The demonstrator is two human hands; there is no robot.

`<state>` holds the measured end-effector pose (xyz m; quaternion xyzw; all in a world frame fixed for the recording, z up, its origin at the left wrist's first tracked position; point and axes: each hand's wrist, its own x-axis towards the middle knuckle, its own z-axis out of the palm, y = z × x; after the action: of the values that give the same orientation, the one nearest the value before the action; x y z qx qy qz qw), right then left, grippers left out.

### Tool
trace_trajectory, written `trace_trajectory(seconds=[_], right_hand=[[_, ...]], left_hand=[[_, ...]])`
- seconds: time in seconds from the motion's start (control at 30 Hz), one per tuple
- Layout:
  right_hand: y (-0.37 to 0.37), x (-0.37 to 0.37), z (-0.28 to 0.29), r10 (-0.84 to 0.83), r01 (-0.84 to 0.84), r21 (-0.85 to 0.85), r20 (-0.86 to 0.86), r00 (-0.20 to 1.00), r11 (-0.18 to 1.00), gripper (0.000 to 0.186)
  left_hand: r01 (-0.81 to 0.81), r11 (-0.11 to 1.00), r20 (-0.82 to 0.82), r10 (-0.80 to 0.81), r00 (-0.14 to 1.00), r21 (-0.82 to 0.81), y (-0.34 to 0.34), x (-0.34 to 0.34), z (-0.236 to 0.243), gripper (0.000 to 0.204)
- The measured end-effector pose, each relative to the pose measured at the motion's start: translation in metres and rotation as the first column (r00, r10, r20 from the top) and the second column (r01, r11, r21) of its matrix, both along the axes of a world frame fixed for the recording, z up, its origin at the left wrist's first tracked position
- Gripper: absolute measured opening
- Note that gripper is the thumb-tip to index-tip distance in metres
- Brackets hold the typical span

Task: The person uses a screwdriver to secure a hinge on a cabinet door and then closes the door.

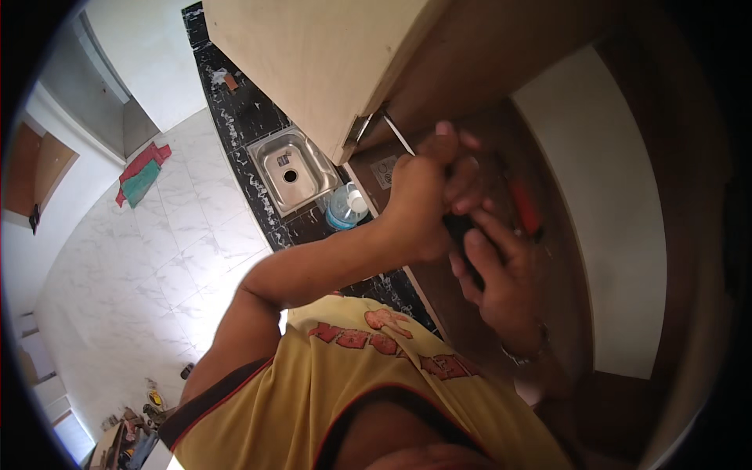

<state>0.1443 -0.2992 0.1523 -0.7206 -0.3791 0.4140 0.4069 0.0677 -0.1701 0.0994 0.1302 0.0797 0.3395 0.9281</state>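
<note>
A pale cabinet door [313,63] has a metal hinge [359,128] on its lower edge. A thin metal shaft [398,131], apparently a screwdriver's, runs from beside the hinge down into my hands. My left hand [427,176] is closed round this screwdriver at its upper part, its fingers curled. Just below, my right hand [493,278] grips the dark handle [456,229], thumb along it. A red-handled tool [523,204] lies on the brown surface just beyond my hands, partly hidden by them.
Below the door, a black marbled counter [251,102] holds a steel sink [265,157], a bottle with blue liquid [343,211] and small items. Red and green cloths [139,184] lie on the tiled floor at left. Assorted objects [129,435] are piled at lower left.
</note>
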Motion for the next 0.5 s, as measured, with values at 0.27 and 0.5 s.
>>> trace_trajectory(seconds=[0.27, 0.5], right_hand=[[-0.007, -0.001, -0.006, 0.115, -0.492, 0.129, 0.893, 0.435, 0.861, 0.04], [-0.004, -0.008, -0.018, 0.03, -0.498, 0.196, 0.911, 0.41, 0.845, 0.031]], left_hand=[[-0.1, 0.991, 0.52, 0.04, 0.853, 0.087, 0.013, 0.014, -0.035, 0.035], [-0.036, 0.942, 0.887, -0.301, 0.351, 0.334, 0.018, 0.036, -0.046, 0.039]])
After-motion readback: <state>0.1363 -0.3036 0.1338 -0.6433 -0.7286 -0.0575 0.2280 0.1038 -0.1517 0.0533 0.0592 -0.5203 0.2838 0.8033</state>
